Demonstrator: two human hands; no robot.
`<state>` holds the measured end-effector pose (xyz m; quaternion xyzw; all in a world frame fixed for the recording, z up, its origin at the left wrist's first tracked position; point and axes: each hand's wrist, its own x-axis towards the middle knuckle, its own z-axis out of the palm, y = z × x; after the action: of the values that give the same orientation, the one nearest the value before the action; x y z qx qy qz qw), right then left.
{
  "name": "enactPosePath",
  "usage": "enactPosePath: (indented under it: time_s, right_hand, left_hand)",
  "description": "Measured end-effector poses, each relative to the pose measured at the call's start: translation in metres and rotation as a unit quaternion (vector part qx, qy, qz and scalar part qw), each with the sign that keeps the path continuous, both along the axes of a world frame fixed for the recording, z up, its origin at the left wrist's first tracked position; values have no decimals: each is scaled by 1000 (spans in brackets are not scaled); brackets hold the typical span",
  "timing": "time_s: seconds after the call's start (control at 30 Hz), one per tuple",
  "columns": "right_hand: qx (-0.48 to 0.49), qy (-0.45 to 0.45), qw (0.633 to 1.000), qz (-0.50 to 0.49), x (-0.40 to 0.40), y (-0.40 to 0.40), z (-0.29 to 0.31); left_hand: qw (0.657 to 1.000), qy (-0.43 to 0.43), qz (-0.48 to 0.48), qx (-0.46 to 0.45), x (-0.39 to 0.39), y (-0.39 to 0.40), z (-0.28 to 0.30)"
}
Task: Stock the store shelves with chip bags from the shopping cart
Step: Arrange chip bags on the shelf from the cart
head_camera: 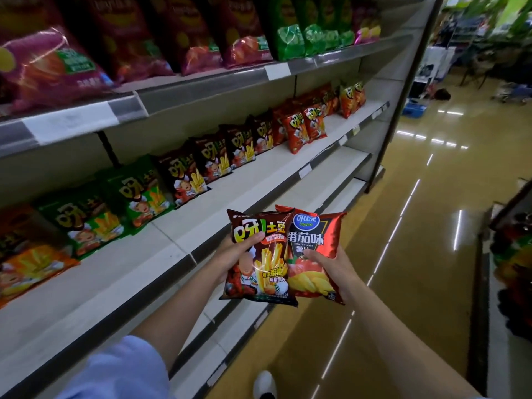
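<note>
At lower centre of the frame, the left hand (240, 251) grips a brown bag (260, 260) and the right hand (331, 266) grips a red bag (312, 254), just off the middle shelf (172, 237). The bags overlap; the slick foil could slip, or a flavour could land in the wrong row.

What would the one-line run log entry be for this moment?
left hand: holds dark brown fries bag | right hand: holds red tomato chip bag | both bags off middle shelf | not yet placed
</note>
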<state>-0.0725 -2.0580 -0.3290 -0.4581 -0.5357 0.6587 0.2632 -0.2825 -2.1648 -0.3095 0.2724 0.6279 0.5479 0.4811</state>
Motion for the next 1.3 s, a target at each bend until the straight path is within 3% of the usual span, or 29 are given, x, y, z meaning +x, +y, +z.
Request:
enactPosePath:
  time_s: [0.23, 0.63, 0.93, 1.17, 1.3]
  right_hand:
    - [31, -21, 997, 61, -87, 106, 14]
    - [18, -8, 990, 138, -204, 185, -6]
    - [30, -17, 983, 178, -245, 241, -19]
    - [22, 16, 980, 196, -272, 248, -21]
    - [14, 12, 978, 206, -279, 252, -23]
  left_hand:
    - [998, 13, 56, 8, -78, 87, 10]
    - [983, 24, 181, -5, -166, 119, 0]
    - [913, 24, 406, 26, -207, 130, -18]
    - [876, 61, 479, -11, -221, 147, -33]
    - [882, 47, 468, -41, -228, 157, -41]
